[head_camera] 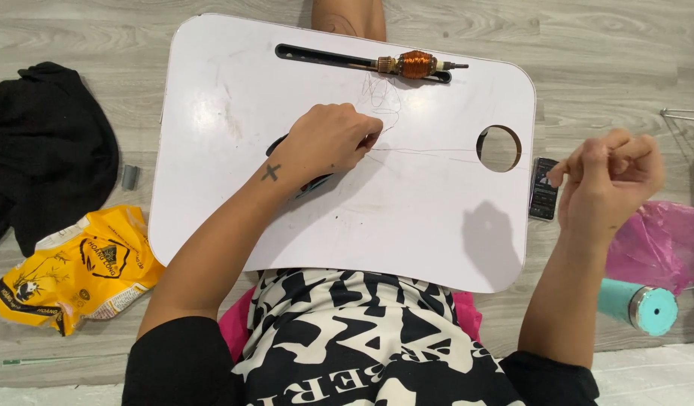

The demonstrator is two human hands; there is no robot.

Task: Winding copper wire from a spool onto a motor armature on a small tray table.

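Thin wire (429, 153) stretched taut across the white lap bench (226, 113), pinched at one end by the left hand (328, 143), grip closed, and at the other by the right hand (610, 177), fingers closed, beyond the bench's edge. Copper-wound armature (414, 65) in the bench's far slot; phone (544, 188) beside the bench on the floor.

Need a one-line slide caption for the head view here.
Left hand and raised right hand stretch a thin wire over a white lap tray, copper-wound armature resting in its slot.
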